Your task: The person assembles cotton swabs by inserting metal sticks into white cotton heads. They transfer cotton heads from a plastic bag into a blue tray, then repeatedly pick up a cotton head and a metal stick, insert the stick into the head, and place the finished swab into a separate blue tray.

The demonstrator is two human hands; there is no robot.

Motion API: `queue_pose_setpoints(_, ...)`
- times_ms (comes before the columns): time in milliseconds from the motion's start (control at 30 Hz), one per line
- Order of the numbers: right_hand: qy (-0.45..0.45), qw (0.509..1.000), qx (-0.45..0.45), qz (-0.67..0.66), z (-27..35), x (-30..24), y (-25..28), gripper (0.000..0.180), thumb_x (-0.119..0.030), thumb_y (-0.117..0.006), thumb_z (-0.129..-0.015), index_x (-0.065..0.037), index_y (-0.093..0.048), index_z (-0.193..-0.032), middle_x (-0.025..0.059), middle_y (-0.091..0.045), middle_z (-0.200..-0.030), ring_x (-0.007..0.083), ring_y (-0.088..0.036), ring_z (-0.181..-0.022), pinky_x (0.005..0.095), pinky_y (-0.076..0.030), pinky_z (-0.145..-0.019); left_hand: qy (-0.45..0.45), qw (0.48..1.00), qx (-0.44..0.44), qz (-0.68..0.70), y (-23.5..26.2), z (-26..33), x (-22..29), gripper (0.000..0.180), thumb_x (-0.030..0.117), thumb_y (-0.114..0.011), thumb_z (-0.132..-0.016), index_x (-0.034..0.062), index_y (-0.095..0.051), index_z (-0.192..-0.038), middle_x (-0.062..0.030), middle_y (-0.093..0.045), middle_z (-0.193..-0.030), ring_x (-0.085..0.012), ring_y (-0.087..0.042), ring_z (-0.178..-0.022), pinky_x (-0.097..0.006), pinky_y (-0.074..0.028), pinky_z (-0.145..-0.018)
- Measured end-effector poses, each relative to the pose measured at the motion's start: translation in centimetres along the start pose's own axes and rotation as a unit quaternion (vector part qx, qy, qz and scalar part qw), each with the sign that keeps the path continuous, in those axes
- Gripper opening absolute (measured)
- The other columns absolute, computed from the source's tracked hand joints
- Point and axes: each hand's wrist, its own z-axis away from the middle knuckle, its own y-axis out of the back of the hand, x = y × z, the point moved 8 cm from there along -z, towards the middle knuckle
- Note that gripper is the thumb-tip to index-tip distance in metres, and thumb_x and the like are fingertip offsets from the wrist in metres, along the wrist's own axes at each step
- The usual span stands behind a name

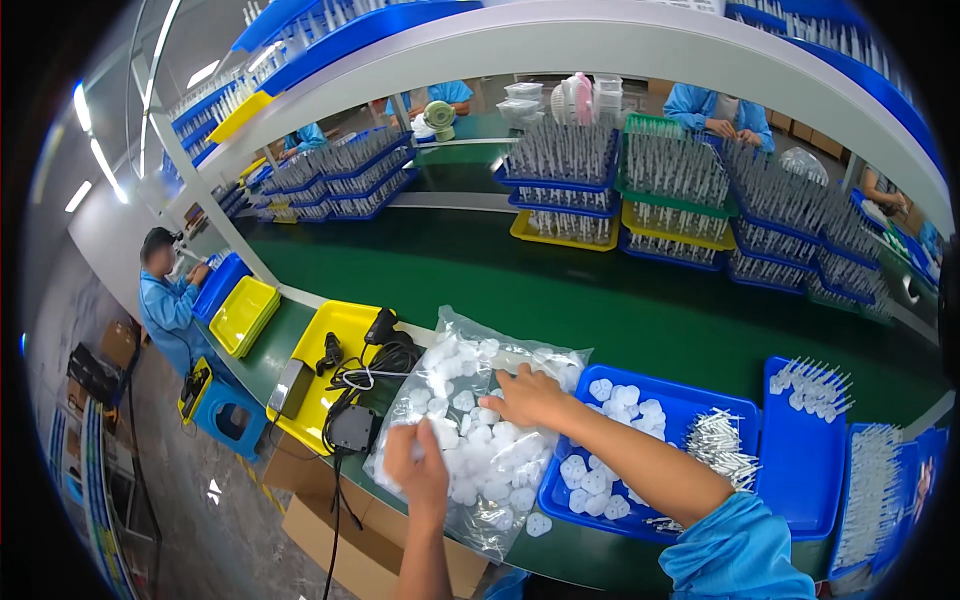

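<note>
A clear plastic bag (470, 535) full of thin white lobed discs (490, 440) lies on the green worktop before me. At the bag's left side, my left hand (415, 465) is closed, fingers curled and thumb raised; what it grips, if anything, is hidden. Across the bag's upper part reaches my right hand (530, 397), its thumb and fingers apart over the discs. Under my right forearm sits a blue tray (690, 390) with more white discs (592, 485) and a heap of thin metallic pins (720, 448). One loose disc (538, 524) rests on the worktop near the bag.
Left of the bag, a yellow tray (345, 318) holds black cables and a power adapter (354, 430). A second blue tray (800, 470) carries pin-and-disc pieces (810, 388). Stacked trays of upright pins (565, 155) line the far side. An open cardboard box (335, 530) stands below.
</note>
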Motion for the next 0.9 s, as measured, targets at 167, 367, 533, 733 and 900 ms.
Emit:
queue_pose_setpoints(167,0.018,0.995,-0.092,-0.026,-1.6,1.5,-1.0,0.076,-0.06,-0.048,-0.098,0.003,-0.051,-0.14,0.0328,-0.057,-0.134,0.0479,-0.056,-0.124,0.0525,-0.046,-0.103,-0.091,0.932,-0.118,-0.33,-5.2,2.2,-0.1,0.07,0.058,-0.062,-0.091,0.0023,-0.062,-0.133,-0.031,-0.057,-0.129,-0.0476,-0.053,-0.114,-0.055,-0.037,-0.104)
queue_pose_setpoints(367,-0.005,0.996,-0.089,-0.003,-0.8,-1.1,-2.2,0.078,-0.062,-0.045,-0.097,0.003,-0.052,-0.139,0.0313,-0.064,-0.124,0.0475,-0.059,-0.121,0.0499,-0.046,-0.105,-0.015,0.907,-0.267,-0.326,-5.4,4.2,-1.0,0.09,0.07,-0.059,-0.087,0.0098,-0.043,-0.151,-0.0369,-0.052,-0.128,-0.0502,-0.054,-0.114,-0.055,-0.037,-0.101)
queue_pose_setpoints(533,-0.059,0.97,-0.151,-0.181,-1.5,-0.3,-2.9,0.075,-0.064,-0.044,-0.097,0.0,-0.056,-0.134,0.0265,-0.068,-0.114,0.0413,-0.064,-0.113,0.0494,-0.055,-0.089,0.001,0.942,-0.237,-0.237,-8.3,2.5,-2.0,0.086,0.066,-0.064,-0.085,0.0112,-0.047,-0.149,-0.0363,-0.051,-0.13,-0.0542,-0.054,-0.114,-0.056,-0.042,-0.098)
queue_pose_setpoints(733,-0.076,0.922,-0.054,-0.376,-0.7,0.2,-3.4,0.066,-0.065,-0.05,-0.095,-0.009,-0.064,-0.127,0.0198,-0.069,-0.117,0.0369,-0.065,-0.11,0.0495,-0.054,-0.089,0.136,0.974,-0.17,-0.071,-7.9,0.7,-3.9,0.059,0.055,-0.059,-0.096,0.0075,-0.064,-0.131,-0.0257,-0.059,-0.127,-0.0418,-0.064,-0.106,-0.045,-0.049,-0.095)
queue_pose_setpoints(900,-0.063,0.947,0.088,-0.301,0.2,-1.4,-3.9,0.059,-0.058,-0.054,-0.091,-0.011,-0.067,-0.125,0.0189,-0.068,-0.124,0.0398,-0.063,-0.116,0.0461,-0.049,-0.099,0.167,0.982,-0.086,0.007,-8.4,0.4,-8.2,0.05,0.053,-0.057,-0.098,0.0075,-0.077,-0.109,-0.0161,-0.073,-0.105,-0.0302,-0.068,-0.104,-0.04,-0.05,-0.091)
